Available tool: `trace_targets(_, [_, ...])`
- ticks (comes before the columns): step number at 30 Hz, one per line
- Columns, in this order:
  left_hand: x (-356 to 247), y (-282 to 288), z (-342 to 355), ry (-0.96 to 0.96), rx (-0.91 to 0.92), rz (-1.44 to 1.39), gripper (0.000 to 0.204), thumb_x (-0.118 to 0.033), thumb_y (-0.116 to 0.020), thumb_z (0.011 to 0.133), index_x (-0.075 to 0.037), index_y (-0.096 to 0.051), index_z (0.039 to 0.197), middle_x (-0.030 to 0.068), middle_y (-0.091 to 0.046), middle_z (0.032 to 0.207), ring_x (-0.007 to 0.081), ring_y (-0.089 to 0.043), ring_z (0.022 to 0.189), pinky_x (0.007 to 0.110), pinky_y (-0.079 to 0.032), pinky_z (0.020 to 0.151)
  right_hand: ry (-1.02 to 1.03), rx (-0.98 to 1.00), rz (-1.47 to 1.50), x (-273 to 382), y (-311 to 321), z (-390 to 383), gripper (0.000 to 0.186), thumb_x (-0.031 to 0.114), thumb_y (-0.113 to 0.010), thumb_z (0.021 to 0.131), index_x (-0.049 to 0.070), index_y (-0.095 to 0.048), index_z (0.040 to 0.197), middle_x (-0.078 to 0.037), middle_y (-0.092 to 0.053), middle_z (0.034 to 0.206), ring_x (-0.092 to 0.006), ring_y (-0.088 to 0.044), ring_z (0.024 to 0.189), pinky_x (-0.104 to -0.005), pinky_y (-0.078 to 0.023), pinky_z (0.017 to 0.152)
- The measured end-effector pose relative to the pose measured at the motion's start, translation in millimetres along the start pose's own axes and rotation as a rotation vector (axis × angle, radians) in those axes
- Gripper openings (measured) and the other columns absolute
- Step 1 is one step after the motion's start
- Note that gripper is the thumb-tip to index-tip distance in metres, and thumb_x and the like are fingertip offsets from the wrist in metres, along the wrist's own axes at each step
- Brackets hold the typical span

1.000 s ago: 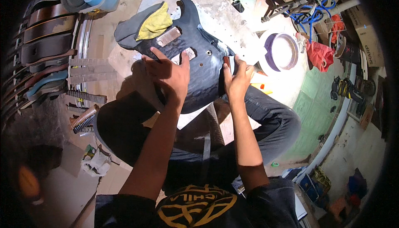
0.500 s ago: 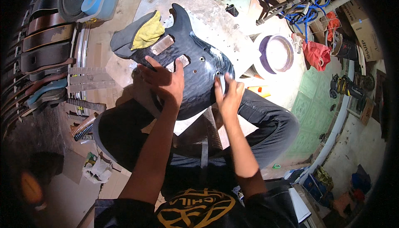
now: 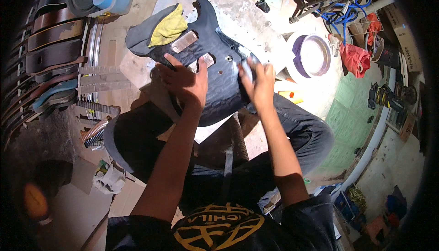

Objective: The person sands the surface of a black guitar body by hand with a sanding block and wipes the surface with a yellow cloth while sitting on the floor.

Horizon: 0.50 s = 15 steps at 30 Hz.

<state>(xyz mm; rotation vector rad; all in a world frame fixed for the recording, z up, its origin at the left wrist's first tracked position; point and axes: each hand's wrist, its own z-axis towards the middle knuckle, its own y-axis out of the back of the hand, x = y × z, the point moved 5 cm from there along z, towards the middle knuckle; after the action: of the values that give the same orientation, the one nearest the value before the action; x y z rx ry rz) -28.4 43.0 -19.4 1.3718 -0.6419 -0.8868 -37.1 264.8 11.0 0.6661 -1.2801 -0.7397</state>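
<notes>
In front of my folded legs lies a black, curved solid guitar body [image 3: 228, 91], its single bare pointed horn aimed at 12 o'clock and its long axis slanting from about 10 to 4 o'clock, the broad rounded end nearest my lap. My left hand [image 3: 186, 82], on the body's 8 o'clock side, rests on it with fingers spread, gripping nothing, its thumb beside one of two silver-lined rectangular cavities [image 3: 184, 41]. My right hand [image 3: 260, 85] is at the 3 o'clock edge, thumb and fingers pinching a small pale block [image 3: 247, 70]; motion blurs it. A grey-and-yellow folded cloth [image 3: 168, 28] covers the body's 10 o'clock end. Beyond the right hand, at 3 o'clock, stands a round purple-walled tub [image 3: 298, 56] with white inside; a small black cup [image 3: 262, 6] sits at 1 o'clock.
</notes>
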Motion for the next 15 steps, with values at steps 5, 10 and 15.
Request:
trace_targets(5, [0.5, -3.4, -2.1, -0.027, -0.096, 0.028, 0.105, -0.068, -0.066, 0.085, 0.004, -0.032, 0.154, 0.0393, -0.038, 0.15, 0.0479, -0.044, 0.139, 0.055, -0.036, 0.113, -0.026, -0.056, -0.005, 1.6, -9.2, 2.5, 0.041, 0.02, -0.083, 0.078, 0.014, -0.072, 0.117, -0.018, -0.057, 0.098, -0.0375, -0.056, 0.095, -0.0466, -0.047, 0.084])
trace_targets(10, [-5.4, 4.7, 1.1, -0.055, -0.127, 0.0, 0.104, -0.065, -0.069, 0.084, 0.006, -0.033, 0.152, 0.0403, -0.041, 0.146, 0.0477, -0.046, 0.136, 0.056, -0.038, 0.111, -0.018, -0.016, 0.026, -0.4, -6.8, -11.2, 0.038, 0.02, -0.082, 0.08, 0.012, -0.071, 0.116, -0.019, -0.057, 0.1, -0.0391, -0.056, 0.097, -0.0472, -0.047, 0.082])
trace_targets(15, [-10.1, 10.8, -3.7, -0.066, -0.101, -0.005, 0.103, -0.063, -0.07, 0.085, 0.007, -0.035, 0.151, 0.0406, -0.041, 0.146, 0.0479, -0.047, 0.134, 0.055, -0.038, 0.111, -0.052, -0.036, -0.054, 3.0, -5.7, 16.6, 0.041, 0.019, -0.081, 0.081, 0.01, -0.07, 0.12, -0.019, -0.057, 0.1, -0.0388, -0.056, 0.097, -0.0471, -0.047, 0.083])
